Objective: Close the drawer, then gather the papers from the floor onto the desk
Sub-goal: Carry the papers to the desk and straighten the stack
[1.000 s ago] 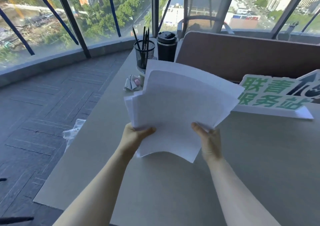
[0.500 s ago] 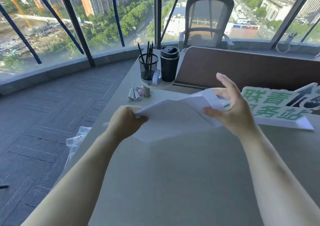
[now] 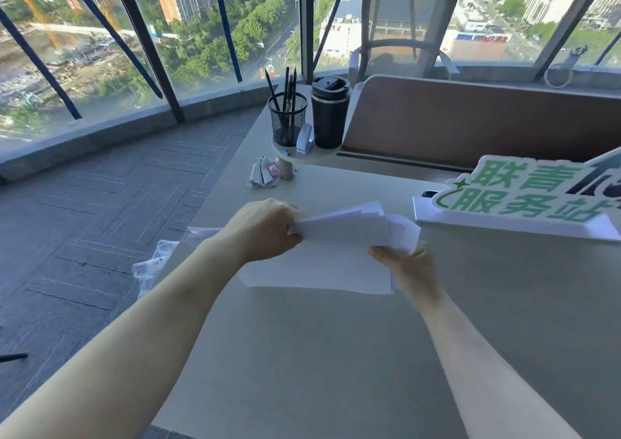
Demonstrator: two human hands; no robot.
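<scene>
1. Both hands grasp the papers [image 3: 339,254]: my left hand [image 3: 265,228] pinches the stack's left edge, my right hand [image 3: 408,265] grips its lower right corner.
2. Half a second ago the stack was raised and my right hand splayed; now it lies low, near edge on the desk [image 3: 336,354] at frame centre. I judge gathering nearly finished; the drawer is out of view.
3. Upper frame: windows [image 3: 100,52], a mesh chair [image 3: 410,18], a green-lettered sign [image 3: 524,193], a black tumbler [image 3: 329,112], a pen cup [image 3: 287,119].

The papers [image 3: 336,254] are a loose stack of plain white sheets, fanned unevenly at the far edges, held low over the grey table [image 3: 336,354]; the near edge seems to rest on its surface, though that is unclear.
</scene>
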